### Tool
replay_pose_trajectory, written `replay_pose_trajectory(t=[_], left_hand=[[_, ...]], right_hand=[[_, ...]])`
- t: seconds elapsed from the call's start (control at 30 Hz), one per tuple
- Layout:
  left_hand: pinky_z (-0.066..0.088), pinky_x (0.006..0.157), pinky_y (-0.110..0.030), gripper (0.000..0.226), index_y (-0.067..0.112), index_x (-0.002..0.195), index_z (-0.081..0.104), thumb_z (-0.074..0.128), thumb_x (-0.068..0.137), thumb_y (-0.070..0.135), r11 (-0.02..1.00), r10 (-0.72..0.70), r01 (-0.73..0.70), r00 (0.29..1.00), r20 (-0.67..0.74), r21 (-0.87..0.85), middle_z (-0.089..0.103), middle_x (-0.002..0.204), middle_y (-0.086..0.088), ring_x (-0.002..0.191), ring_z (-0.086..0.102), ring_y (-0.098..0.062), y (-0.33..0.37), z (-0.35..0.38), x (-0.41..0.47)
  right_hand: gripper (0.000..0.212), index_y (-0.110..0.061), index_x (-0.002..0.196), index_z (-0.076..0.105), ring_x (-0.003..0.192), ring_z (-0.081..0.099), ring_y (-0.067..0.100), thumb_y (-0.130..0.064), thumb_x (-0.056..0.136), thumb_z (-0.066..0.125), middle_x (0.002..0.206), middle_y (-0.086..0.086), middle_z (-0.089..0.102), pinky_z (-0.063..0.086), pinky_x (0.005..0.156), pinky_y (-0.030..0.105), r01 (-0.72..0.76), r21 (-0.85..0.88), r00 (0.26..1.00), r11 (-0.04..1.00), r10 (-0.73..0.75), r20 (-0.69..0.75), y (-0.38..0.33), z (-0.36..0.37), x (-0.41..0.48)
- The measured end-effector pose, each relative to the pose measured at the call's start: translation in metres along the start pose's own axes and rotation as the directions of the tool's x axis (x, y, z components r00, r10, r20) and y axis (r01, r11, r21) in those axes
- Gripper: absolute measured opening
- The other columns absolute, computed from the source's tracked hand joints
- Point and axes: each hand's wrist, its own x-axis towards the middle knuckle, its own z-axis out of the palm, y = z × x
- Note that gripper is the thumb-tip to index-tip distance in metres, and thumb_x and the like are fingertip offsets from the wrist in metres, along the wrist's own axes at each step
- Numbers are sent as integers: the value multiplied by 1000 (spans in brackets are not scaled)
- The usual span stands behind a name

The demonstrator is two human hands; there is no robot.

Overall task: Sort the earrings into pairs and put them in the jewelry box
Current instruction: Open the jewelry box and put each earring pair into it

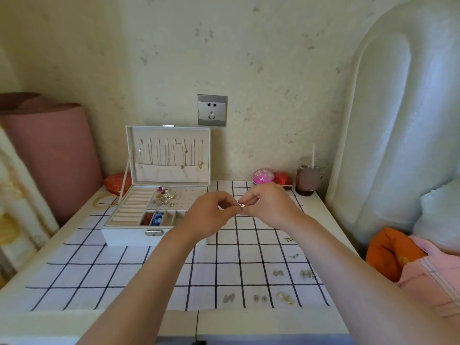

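Both hands up over the checked cloth (139, 275), fingertips pinched together on one small silvery earring (242, 205): left hand (211, 215), right hand (267, 207). Jewelry box (129, 235) sits open just left of them, several earrings on its peg panel. Loose earrings (281, 296) lie near the cloth's right side.

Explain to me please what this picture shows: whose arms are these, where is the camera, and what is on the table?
There is no machine. A person wears one camera on the head, looking forward and down, so the two arms are that person's own. The left hand and right hand meet above the table and together pinch one small silver earring. On the checked cloth stands an open white jewelry box; necklaces hang in its lid, and earrings already lie on its dotted panel. More earrings wait in small groups on the cloth near the right arm. A pink container and a cup stand by the wall.
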Motion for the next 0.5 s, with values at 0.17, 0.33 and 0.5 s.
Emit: replay_pose_trajectory(t=[0.17,0.33,0.5], left_hand=[[49,66,-22,7,25,86,70,72,86,32,998,-44,38,994,-97,-55,65,74,11,64,62,-5,-14,-30,-4],[51,68,-25,4,25,86,70,70,89,27,990,-80,57,979,-188,-127,66,79,10,68,64,-9,-35,-57,-8],[52,63,-22,6,22,91,70,66,92,27,971,-127,64,955,-269,-231,66,82,3,59,64,-7,-50,-84,-10]], right_hand=[[13,-24,88,76,58,62,-7,-20,78,84,85,-10,73,46,54,15,96,36,995,995,-95,-37,-31,26,22],[14,-18,97,78,43,58,2,-9,85,77,85,-7,73,45,47,18,127,148,992,981,-128,3,-58,47,38],[16,-19,98,79,43,54,2,-9,87,76,93,-3,76,49,56,19,172,283,985,944,-174,-18,-81,64,55]])
